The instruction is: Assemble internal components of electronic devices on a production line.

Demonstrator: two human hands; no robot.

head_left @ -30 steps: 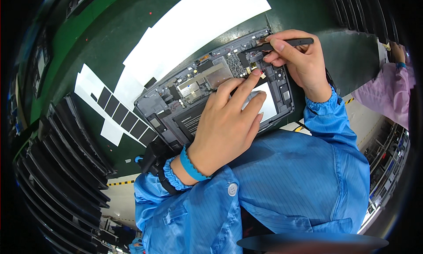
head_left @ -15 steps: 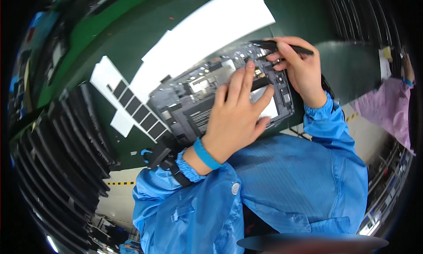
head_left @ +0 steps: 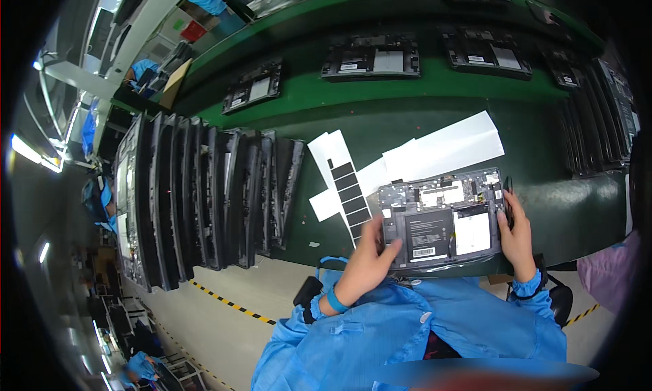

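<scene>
An opened laptop base (head_left: 441, 208) lies before me on the green bench. Its circuit board runs along the far side, with a black battery (head_left: 426, 236) and a white panel (head_left: 473, 232) nearer me. My left hand (head_left: 367, 265) grips the near left part of its edge, thumb over the top, fingers slightly blurred. At the right edge my right hand (head_left: 517, 238) holds the base, thumb on the rim. Slim black tweezers (head_left: 509, 191) stick up from its fingers, partly hidden.
White sheets (head_left: 448, 146) and a strip of black rectangular pads (head_left: 350, 194) lie beyond and left of the base. Stacked laptop parts stand in rows left (head_left: 204, 201) and right (head_left: 598, 126). More opened bases (head_left: 372, 57) sit on the far green strip. A pink sleeve (head_left: 611, 269) shows at right.
My left hand has left the middle of the base for its left edge. My right hand has come down from the far right corner to the right edge. The view has turned and widened.
</scene>
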